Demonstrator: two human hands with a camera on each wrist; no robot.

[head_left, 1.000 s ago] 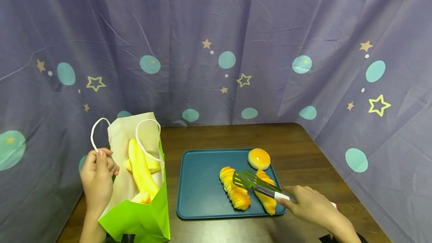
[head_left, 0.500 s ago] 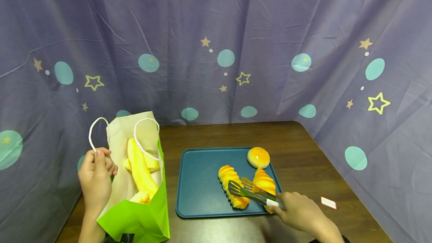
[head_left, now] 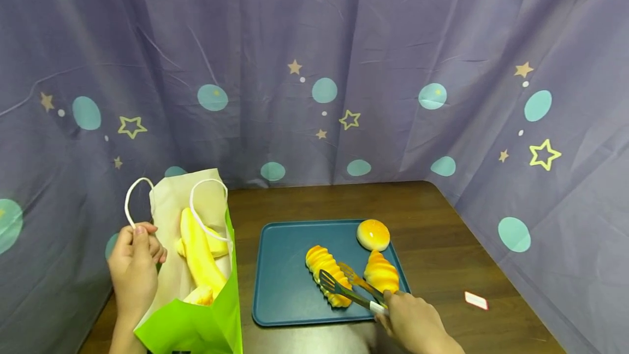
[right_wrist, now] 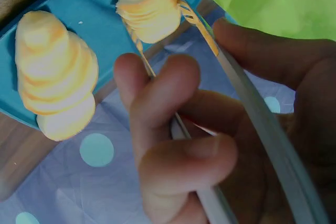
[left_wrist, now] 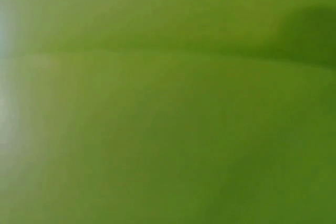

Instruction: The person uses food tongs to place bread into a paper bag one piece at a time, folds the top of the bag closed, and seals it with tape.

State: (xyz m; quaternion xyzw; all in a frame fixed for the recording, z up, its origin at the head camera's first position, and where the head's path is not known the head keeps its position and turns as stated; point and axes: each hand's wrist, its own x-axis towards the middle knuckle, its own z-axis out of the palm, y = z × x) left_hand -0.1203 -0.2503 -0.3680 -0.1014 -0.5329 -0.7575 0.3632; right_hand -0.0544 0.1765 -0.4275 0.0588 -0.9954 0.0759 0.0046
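Note:
My left hand [head_left: 134,266] pinches the white cord handle [head_left: 129,206] at the left rim of a green paper bag [head_left: 196,326]. Inside the bag lie a long, curved yellow piece [head_left: 200,258] and other yellow pieces. My right hand [head_left: 415,321] grips metal tongs [right_wrist: 252,98] with slotted tips. In the right wrist view the spread tips straddle one end of a long ridged bread [right_wrist: 149,11], which lies on a blue tray [head_left: 280,266]. Right of the tongs is a croissant-shaped bread [head_left: 381,273], and behind it a round bun [head_left: 373,235]. Blurred green fills the left wrist view.
A small white card with a red edge [head_left: 476,300] lies on the brown wooden table [head_left: 427,223], right of the tray. A purple patterned curtain [head_left: 275,42] hangs behind the table and along both sides.
My right hand and the tongs have moved left and nearer, from over the croissant-shaped bread to the ridged bread. The card has come into sight. My left hand stays on the cord.

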